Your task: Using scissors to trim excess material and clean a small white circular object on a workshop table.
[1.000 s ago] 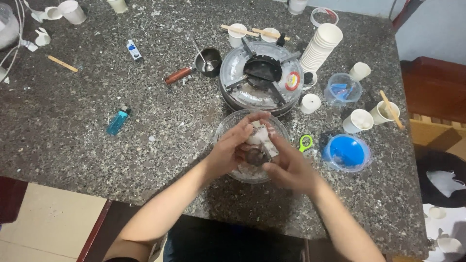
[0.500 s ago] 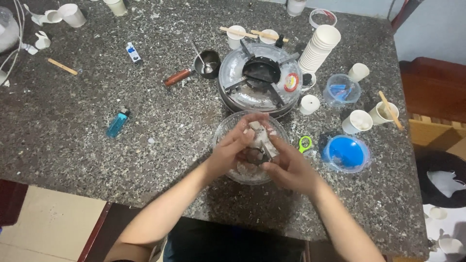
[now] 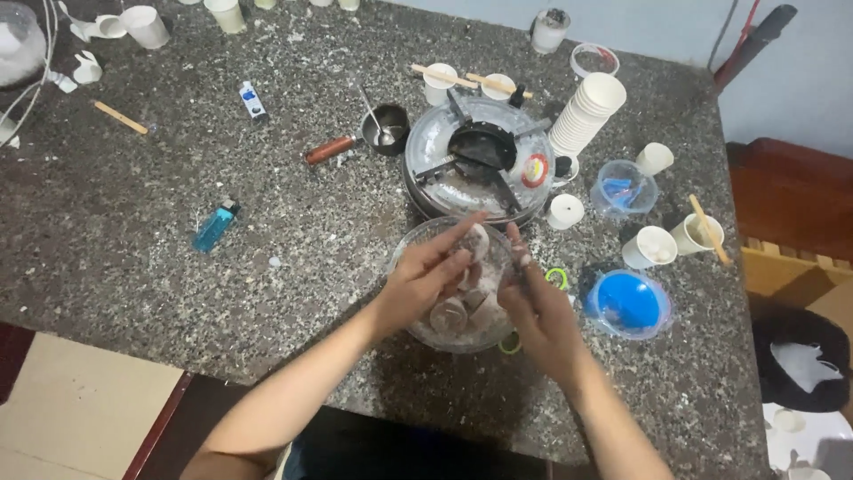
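Observation:
A clear glass bowl (image 3: 418, 244) sits on the dark speckled stone table (image 3: 178, 293), holding pale chunks (image 3: 471, 316) dusted with white powder. My left hand (image 3: 431, 276) reaches into the bowl from the left, its fingers curled around a pale chunk. Opposite it, my right hand (image 3: 533, 302) is over the bowl's right side, fingers pinching at the same lump between the two hands. Both hands are dusted white.
A round metal stove (image 3: 475, 164) stands just behind the bowl. A stack of white paper cups (image 3: 586, 111), loose cups and a blue-lidded container (image 3: 626, 302) lie to the right. A blue lighter (image 3: 215, 225) and a small ladle pot (image 3: 386, 129) are on the left.
Both hands have shifted slightly inside the bowl, working the pale chunks; my left fingers now stretch further over the far rim. The bowl has stayed in place.

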